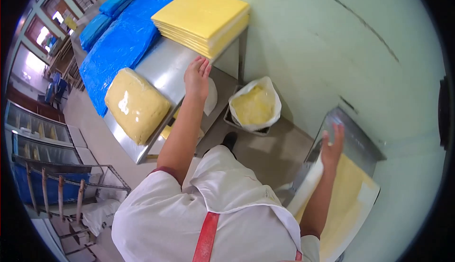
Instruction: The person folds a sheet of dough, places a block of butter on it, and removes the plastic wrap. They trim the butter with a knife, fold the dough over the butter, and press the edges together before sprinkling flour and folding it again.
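Note:
My left hand (pixel 196 76) is raised over the front edge of a steel table, with nothing in it and its fingers loosely stretched. Just beyond the fingertips sits a neat stack of flat yellow slabs (pixel 201 15). A big glossy lump of dough (pixel 136 105) lies on the table to the left. On the other side, my right hand (pixel 332 146) is slightly blurred, fingers spread, above a metal machine (pixel 353 136). A long pale-yellow dough sheet (pixel 348 191) lies on the machine beside that forearm.
Blue plastic sheeting (pixel 121 39) covers part of the steel table (pixel 163 67), with blue-wrapped blocks (pixel 118 1) behind. On the floor stands a crate (pixel 259 131) lined with a white bag (pixel 276 102) of yellow material. A metal rack (pixel 71 181) is at lower left; a wall rises at right.

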### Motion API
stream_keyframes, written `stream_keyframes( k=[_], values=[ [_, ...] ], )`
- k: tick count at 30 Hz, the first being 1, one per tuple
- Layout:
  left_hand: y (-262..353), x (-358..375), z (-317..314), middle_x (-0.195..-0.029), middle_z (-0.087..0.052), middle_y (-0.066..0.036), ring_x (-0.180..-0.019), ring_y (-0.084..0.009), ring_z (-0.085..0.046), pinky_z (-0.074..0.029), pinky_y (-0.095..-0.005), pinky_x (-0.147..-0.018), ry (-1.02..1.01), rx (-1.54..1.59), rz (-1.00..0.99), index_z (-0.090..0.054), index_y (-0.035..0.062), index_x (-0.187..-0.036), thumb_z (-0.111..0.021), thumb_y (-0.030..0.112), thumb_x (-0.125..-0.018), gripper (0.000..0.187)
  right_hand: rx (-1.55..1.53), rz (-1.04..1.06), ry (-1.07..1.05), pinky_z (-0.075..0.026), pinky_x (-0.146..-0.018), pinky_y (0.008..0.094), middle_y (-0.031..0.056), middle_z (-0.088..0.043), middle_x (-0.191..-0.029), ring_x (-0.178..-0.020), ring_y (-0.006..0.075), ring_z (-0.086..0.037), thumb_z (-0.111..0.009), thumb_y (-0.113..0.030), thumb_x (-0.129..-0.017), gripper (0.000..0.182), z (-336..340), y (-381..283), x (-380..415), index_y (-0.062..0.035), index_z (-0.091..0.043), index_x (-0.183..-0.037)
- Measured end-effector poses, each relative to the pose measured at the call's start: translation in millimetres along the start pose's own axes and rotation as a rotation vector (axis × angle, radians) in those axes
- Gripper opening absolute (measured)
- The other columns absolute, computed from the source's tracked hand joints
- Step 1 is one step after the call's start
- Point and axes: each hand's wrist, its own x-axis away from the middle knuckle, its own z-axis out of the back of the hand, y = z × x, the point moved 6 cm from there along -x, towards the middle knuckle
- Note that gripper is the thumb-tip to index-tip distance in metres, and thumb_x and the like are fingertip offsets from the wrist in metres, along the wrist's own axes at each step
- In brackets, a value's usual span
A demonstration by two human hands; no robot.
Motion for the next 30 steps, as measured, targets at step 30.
stream_keyframes(
  k=[30],
  values=[
    [44.9, -131.7, -69.2, -0.119, -0.06, -0.013, -0.106, -0.0211, -0.06, -0.049, -0.0343, -0.088, -0.019, -0.023, 0.167, -0.052, -0.0043, -0.117, -0.061, 0.001, -0.087, 0.031, -1.604, -0.573, -0.607, -0.05, -0.091, 0.0393, 0.0134, -0.058, -0.113, -0.103, 0.026, -0.059, -0.061, -0.004, -0.088, 0.036, -335.4, -355.6, -270.5, 0.0027, -0.047, -0.12]
  ],
)
